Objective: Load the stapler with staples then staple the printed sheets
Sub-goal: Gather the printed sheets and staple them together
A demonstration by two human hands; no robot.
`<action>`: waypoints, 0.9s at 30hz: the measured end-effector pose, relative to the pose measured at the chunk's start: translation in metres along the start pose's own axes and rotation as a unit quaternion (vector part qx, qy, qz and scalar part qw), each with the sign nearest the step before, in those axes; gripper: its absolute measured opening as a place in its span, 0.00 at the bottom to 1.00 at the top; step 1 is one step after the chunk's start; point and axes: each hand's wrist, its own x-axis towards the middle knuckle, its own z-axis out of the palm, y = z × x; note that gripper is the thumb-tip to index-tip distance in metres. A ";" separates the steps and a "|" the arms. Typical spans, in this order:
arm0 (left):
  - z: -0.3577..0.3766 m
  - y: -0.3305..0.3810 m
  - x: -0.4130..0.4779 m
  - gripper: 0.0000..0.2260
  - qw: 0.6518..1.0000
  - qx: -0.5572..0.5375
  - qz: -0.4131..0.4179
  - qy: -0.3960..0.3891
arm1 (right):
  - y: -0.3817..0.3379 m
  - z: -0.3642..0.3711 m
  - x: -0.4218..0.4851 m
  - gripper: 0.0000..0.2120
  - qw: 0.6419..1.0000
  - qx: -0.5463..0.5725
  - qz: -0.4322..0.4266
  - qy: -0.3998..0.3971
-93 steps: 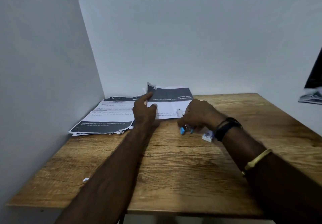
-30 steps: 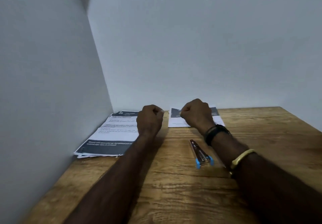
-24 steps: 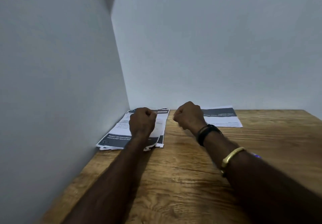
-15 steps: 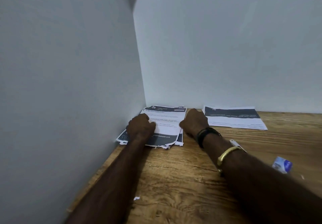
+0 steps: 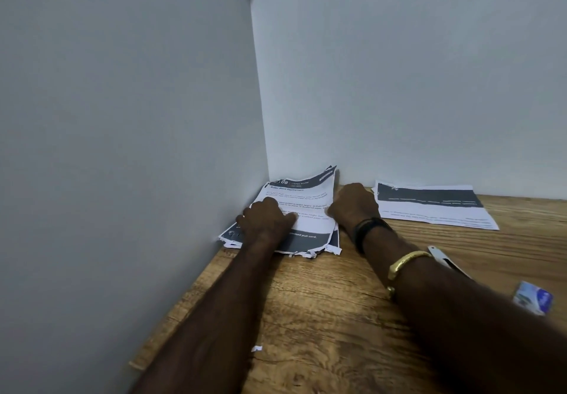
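The stack of printed sheets (image 5: 310, 225) lies in the corner where the two walls meet, middle of the frame, its long axis running away from the viewer toward the back wall; the left hand (image 5: 265, 220) sits knuckles-up on its left half, fingers curled and thumb laid across the page, and I cannot tell whether those fingers have the paper's edge under them; the right hand (image 5: 354, 205) is at the stack's right edge, fingers curled in against the top sheets as if gripping them, fingertips hidden, and the far right corner of the top sheet curls up off the pile. The stapler (image 5: 439, 255) lies well apart toward the lower right, mostly hidden behind the right forearm, its long axis slanting from upper left to lower right; the right hand is the nearer one to it. Further right, a small blue-and-white staple box (image 5: 533, 298) rests on the wooden table (image 5: 322, 317); its print is too blurred to read. A second set of sheets (image 5: 429, 206) lies flat against the back wall, right of centre. On the top page "108" is legible; the heading seems to read "Roller Blind Deployment"; the lower dark band ends "pull card."
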 end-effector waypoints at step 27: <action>-0.019 0.048 -0.032 0.12 0.900 -0.428 0.031 0.080 | 0.063 -0.111 -0.013 0.08 0.953 0.284 0.006 0.105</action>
